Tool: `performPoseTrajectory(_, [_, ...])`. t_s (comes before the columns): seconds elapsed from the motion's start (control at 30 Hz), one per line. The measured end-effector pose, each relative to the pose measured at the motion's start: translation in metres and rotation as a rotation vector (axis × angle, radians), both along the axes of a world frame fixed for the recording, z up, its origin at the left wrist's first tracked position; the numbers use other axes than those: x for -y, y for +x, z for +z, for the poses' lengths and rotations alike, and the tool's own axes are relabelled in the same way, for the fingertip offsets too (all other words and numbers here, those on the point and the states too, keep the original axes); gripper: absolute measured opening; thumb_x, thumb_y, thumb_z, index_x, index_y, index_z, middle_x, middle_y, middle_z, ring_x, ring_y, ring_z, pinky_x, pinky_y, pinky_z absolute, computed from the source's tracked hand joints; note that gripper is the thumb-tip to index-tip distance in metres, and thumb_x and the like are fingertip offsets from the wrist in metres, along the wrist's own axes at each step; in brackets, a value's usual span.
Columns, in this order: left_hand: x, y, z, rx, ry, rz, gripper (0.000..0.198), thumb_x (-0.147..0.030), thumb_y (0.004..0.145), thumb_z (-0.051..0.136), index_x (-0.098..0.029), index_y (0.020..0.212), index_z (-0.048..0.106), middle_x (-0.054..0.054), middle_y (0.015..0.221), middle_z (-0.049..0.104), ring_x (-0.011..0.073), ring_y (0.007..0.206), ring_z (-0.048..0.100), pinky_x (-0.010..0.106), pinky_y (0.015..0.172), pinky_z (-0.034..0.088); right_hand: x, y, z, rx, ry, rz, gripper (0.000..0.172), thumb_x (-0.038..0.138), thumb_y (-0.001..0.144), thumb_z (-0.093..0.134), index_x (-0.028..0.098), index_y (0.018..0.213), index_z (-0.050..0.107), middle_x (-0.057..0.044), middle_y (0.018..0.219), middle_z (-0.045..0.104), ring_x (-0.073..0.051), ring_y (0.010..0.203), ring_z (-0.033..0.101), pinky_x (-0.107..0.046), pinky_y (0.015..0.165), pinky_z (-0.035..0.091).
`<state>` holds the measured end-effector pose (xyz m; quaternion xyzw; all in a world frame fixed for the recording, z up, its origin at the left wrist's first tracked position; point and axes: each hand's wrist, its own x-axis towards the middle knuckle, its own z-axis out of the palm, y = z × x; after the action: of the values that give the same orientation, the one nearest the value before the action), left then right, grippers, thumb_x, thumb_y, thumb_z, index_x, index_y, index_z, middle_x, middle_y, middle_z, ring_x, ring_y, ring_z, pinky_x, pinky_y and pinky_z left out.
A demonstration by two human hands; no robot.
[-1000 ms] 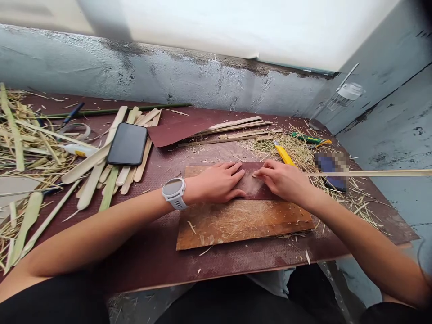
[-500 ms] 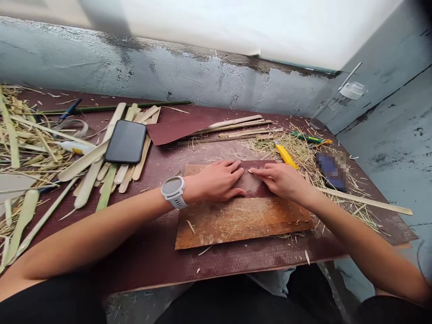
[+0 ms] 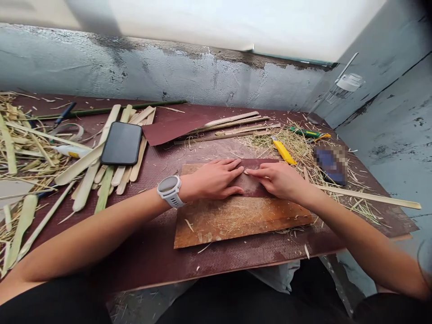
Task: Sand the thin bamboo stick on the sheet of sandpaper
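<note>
A dark red sheet of sandpaper, with a pale dusty patch in its middle, lies on a brown wooden board. My left hand rests flat on the left part of the sheet, fingers stretched out and thumb apart. A white watch is on that wrist. On the right part of the sheet my right hand is closed in a pinch, its index fingertip close to my left fingers. Whatever it pinches is too small or too hidden to name.
A phone lies on flat bamboo strips at left. A yellow utility knife sits on shavings at right. Behind are another sandpaper sheet and thin strips. A long strip extends rightward.
My right fingertips have slid slightly left over the sandpaper, nearer to my left hand. My left hand stays flat on the sheet. The camera view has shifted a little.
</note>
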<state>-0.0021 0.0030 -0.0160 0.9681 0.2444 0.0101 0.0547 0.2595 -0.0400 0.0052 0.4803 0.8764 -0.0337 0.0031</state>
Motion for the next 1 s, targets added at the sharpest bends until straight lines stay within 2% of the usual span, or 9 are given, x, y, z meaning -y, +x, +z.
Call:
performPoseTrajectory(0.17, [-0.003,-0.002,0.0,0.039,0.057,-0.025,0.082,-0.071,0.106,0.039,-0.008,0.157,0.048,0.022,0.164,0.044,0.0386,0.146,0.05,0.049,0.119,0.042,0.012,0.022,0.006,-0.07,-0.021,0.035,0.036,0.028,0.107,0.052,0.031,0.134,0.076,-0.004,0.096,0.075,-0.017,0.082,0.066,-0.03,0.075,0.044])
performPoseTrajectory(0.3, [-0.002,-0.004,0.009,0.052,0.151,0.018,0.083,-0.08,0.101,0.038,-0.014,0.142,0.064,0.021,0.136,0.064,0.0386,0.12,0.061,0.052,0.102,0.047,0.034,0.035,0.025,-0.113,-0.002,0.014,0.036,0.029,0.109,0.049,0.028,0.134,0.075,-0.003,0.098,0.076,-0.017,0.084,0.069,-0.03,0.073,0.045])
performPoseTrajectory(0.37, [0.001,-0.003,0.013,0.062,0.192,0.031,0.077,-0.079,0.101,0.04,-0.016,0.133,0.07,0.021,0.124,0.066,0.0377,0.113,0.062,0.053,0.098,0.047,0.04,0.034,0.03,-0.092,0.031,-0.008,0.036,0.028,0.109,0.048,0.028,0.135,0.073,-0.002,0.1,0.077,-0.018,0.085,0.07,-0.031,0.072,0.045])
performPoseTrajectory(0.5, [0.01,0.001,0.013,0.141,0.178,-0.108,0.062,-0.065,0.106,0.044,-0.016,0.136,0.066,0.019,0.146,0.058,0.0353,0.13,0.057,0.051,0.114,0.04,0.041,0.029,0.022,-0.014,0.042,-0.055,0.035,0.029,0.108,0.049,0.03,0.132,0.075,-0.002,0.103,0.079,-0.022,0.087,0.072,-0.034,0.071,0.047])
performPoseTrajectory(0.57, [0.013,0.004,0.01,0.151,0.128,-0.141,0.057,-0.058,0.11,0.04,-0.015,0.137,0.065,0.018,0.147,0.058,0.0316,0.13,0.058,0.047,0.113,0.041,0.04,0.029,0.015,-0.026,0.026,-0.077,0.034,0.032,0.109,0.049,0.029,0.131,0.075,-0.002,0.112,0.08,-0.023,0.095,0.074,-0.035,0.076,0.05])
performPoseTrajectory(0.7, [0.014,0.007,0.006,0.133,0.106,-0.027,0.055,-0.06,0.109,0.04,-0.014,0.114,0.071,0.017,0.121,0.064,0.0301,0.11,0.062,0.044,0.099,0.049,0.041,0.031,0.009,-0.078,0.006,-0.096,0.035,0.036,0.11,0.048,0.029,0.133,0.074,-0.003,0.121,0.079,-0.023,0.103,0.075,-0.036,0.084,0.054])
performPoseTrajectory(0.83, [0.009,0.006,0.003,0.168,0.098,0.021,0.063,-0.071,0.103,0.047,-0.014,0.123,0.067,0.018,0.127,0.062,0.0323,0.114,0.061,0.046,0.101,0.05,0.042,0.03,0.01,-0.078,0.014,-0.103,0.034,0.037,0.11,0.049,0.03,0.131,0.075,-0.002,0.12,0.079,-0.024,0.1,0.076,-0.037,0.083,0.055])
performPoseTrajectory(0.93, [0.006,0.005,0.002,0.172,0.033,0.015,0.063,-0.072,0.102,0.049,-0.014,0.112,0.07,0.018,0.133,0.063,0.0307,0.115,0.064,0.044,0.103,0.051,0.041,0.029,0.01,-0.069,0.032,-0.11,0.034,0.036,0.11,0.049,0.03,0.132,0.074,-0.003,0.12,0.079,-0.024,0.099,0.075,-0.037,0.079,0.055])
performPoseTrajectory(1.0, [0.005,0.005,0.001,0.187,0.036,0.03,0.065,-0.073,0.102,0.049,-0.013,0.113,0.07,0.019,0.138,0.062,0.0322,0.12,0.064,0.045,0.106,0.05,0.04,0.027,0.009,-0.074,0.033,-0.111,0.034,0.034,0.109,0.05,0.03,0.133,0.074,-0.003,0.12,0.079,-0.023,0.099,0.075,-0.036,0.08,0.055])
